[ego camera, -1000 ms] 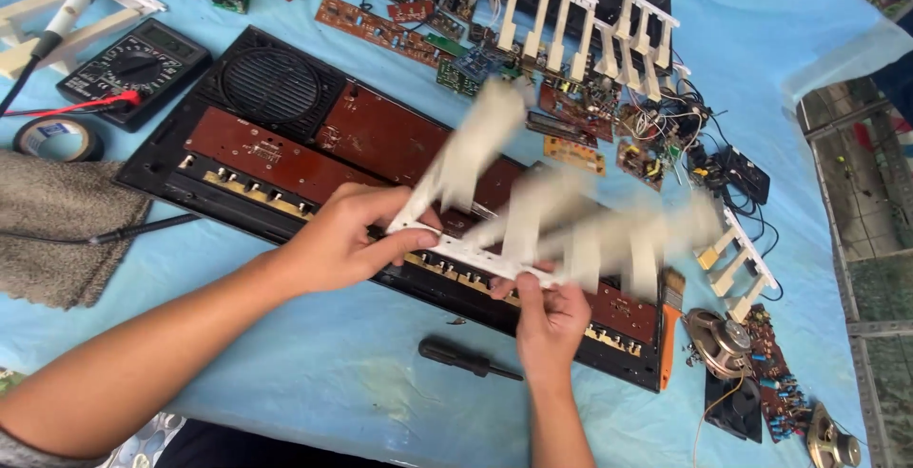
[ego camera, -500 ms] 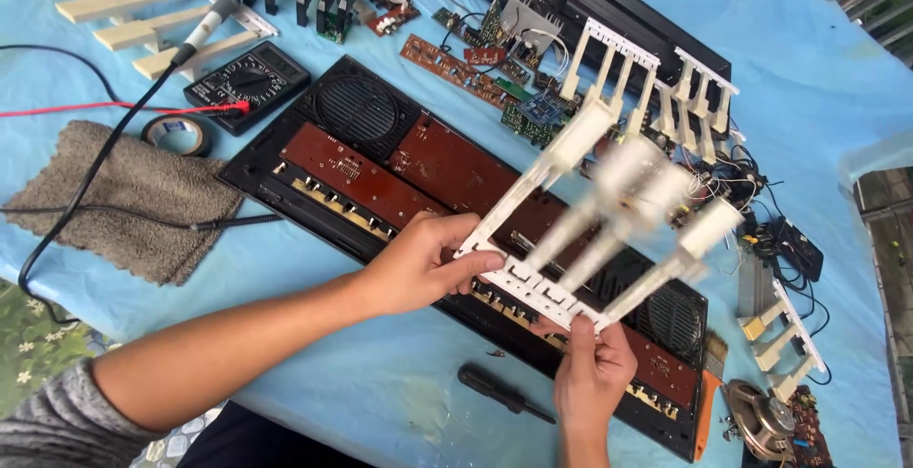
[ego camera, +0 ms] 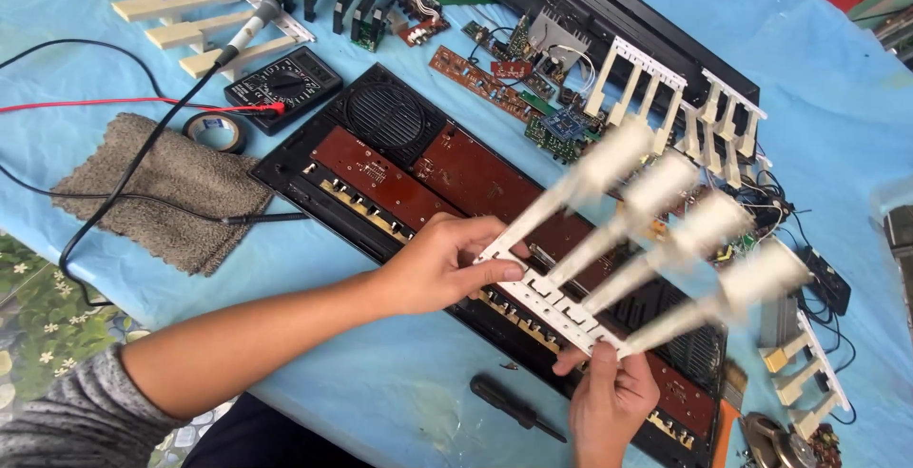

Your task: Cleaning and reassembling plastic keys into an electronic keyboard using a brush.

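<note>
White plastic key strip (ego camera: 609, 259), pinched at its rail by left hand (ego camera: 433, 263) and right hand (ego camera: 609, 397) fingers, could snap a key against the opened keyboard chassis (ego camera: 399, 173) near the table's front edge.

The white key strip (ego camera: 647, 240) has swung lower, toward the right.

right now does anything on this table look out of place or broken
Nothing looks broken, but a keyboard is in pieces. Its open case lies bare, with circuit boards and key sections scattered across the blue cloth. The left hand and right hand hold one white key section, blurred.
</note>
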